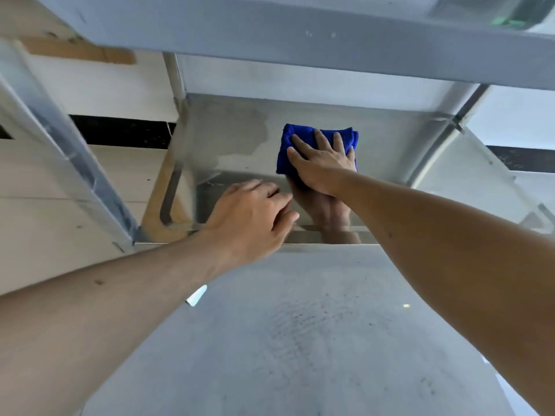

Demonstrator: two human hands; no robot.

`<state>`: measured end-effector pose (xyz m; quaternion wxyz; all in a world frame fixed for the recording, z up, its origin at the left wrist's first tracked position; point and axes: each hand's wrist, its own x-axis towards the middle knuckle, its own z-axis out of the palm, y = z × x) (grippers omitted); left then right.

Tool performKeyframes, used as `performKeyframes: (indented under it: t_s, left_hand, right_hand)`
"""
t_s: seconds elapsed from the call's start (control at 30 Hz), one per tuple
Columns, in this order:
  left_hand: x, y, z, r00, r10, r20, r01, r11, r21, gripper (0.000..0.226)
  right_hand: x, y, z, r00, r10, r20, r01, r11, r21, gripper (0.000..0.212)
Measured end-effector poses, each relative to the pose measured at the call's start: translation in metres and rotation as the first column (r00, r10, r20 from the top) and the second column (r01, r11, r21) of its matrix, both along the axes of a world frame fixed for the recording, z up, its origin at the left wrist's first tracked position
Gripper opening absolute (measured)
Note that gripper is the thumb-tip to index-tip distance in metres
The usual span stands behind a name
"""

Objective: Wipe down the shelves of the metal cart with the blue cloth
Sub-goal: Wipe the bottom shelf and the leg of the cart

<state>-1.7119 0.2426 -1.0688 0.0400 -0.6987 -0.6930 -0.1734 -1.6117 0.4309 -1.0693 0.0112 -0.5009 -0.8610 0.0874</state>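
A folded blue cloth lies flat on a lower shelf of the metal cart. My right hand presses on it with straight, spread fingers, covering its near half. A damp patch shows on the shelf left of the cloth. My left hand rests with loosely bent fingers on the far rim of the nearer shelf, holding nothing. The shiny rim below the cloth mirrors my right hand.
The cart's upper shelf overhangs at the top of the view. Metal uprights stand at the left and right. A slanted metal frame bar crosses on the left. A pale tiled floor with a dark strip lies beyond.
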Motion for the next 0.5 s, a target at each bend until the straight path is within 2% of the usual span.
performKeyframes:
  t_s: [0.13,0.27,0.37,0.5]
  left_hand:
    - [-0.029,-0.037,0.002,1.0,0.011,-0.025,-0.011,1.0,-0.009,0.052]
    - [-0.05,-0.075,0.002,0.99,-0.048,-0.132,0.043,0.998,-0.037,0.059]
    - [-0.059,-0.089,0.002,0.982,-0.112,-0.153,0.116,0.993,0.02,0.044]
    - [-0.062,-0.089,0.004,0.977,-0.2,-0.076,0.211,0.96,0.185,0.019]
  right_hand:
    - [-0.056,-0.047,0.0,0.994,0.112,-0.009,-0.113,0.993,-0.019,0.062]
    - [-0.09,-0.075,0.007,0.989,0.148,-0.014,-0.149,0.987,-0.058,0.06]
    - [-0.104,-0.098,0.007,0.983,0.183,-0.024,-0.184,0.98,-0.071,0.06]
    - [-0.126,-0.126,0.006,0.964,0.262,-0.049,-0.265,0.96,-0.086,0.058]
